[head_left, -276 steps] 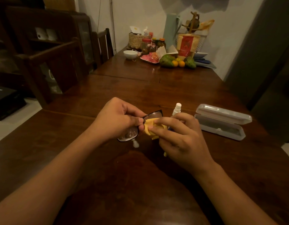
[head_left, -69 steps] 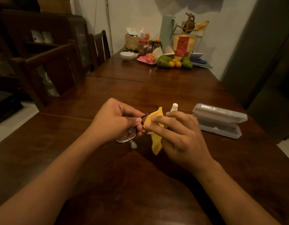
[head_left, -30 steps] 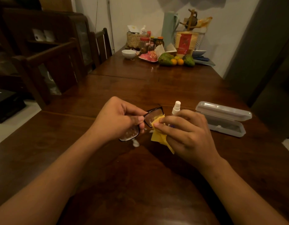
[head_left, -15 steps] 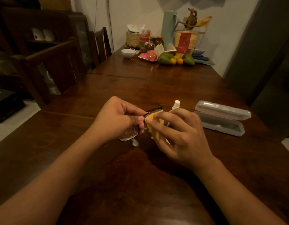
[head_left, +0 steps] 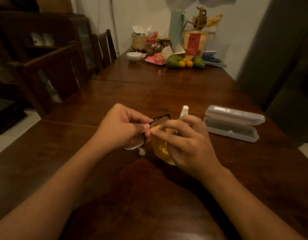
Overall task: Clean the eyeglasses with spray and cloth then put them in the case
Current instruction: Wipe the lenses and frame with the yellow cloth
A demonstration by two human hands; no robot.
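The left hand (head_left: 122,129) pinches the black-framed eyeglasses (head_left: 161,117) near the bridge, above the dark wooden table (head_left: 149,94). The right hand (head_left: 186,144) pinches a yellow cloth (head_left: 159,148) over one lens, its fingertips nearer the left thumb than a second ago. A white spray bottle (head_left: 184,110) stands just behind, and an open translucent grey case (head_left: 231,130) lies to the right. The print on the red-labelled pouch (head_left: 194,43) is too small to read.
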